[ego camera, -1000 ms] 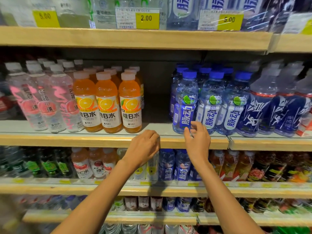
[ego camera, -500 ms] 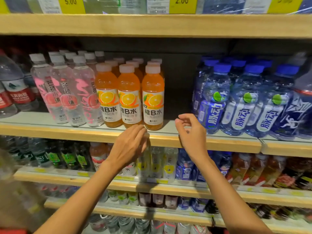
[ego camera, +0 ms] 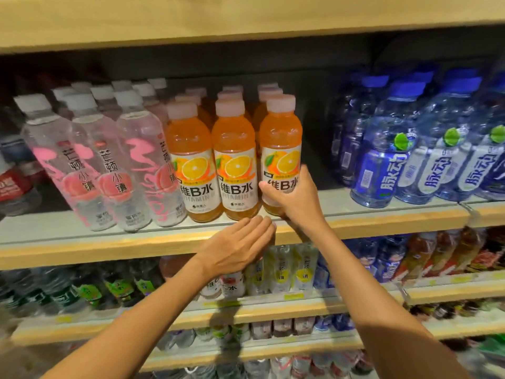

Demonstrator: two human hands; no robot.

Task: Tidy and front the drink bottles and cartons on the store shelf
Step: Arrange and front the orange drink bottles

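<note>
Three rows of orange vitamin drink bottles stand on the middle shelf [ego camera: 369, 214]. My right hand [ego camera: 293, 199] grips the lower part of the rightmost front orange bottle [ego camera: 281, 143], fingers wrapped round its label. My left hand [ego camera: 236, 248] hovers flat at the shelf's front edge, fingers straight, just below the middle orange bottle [ego camera: 235, 160], holding nothing. The left orange bottle [ego camera: 188, 162] stands next to clear pink-labelled bottles [ego camera: 109, 170].
Blue-capped drink bottles [ego camera: 404, 154] fill the right of the shelf, with a gap between them and the orange ones. A wooden shelf board [ego camera: 246, 20] hangs close above. Lower shelves [ego camera: 273, 310] carry several more bottles.
My right hand moved left from the gap and took hold of the rightmost orange bottle. My left hand flattened out at the shelf edge. The view moved closer and left.
</note>
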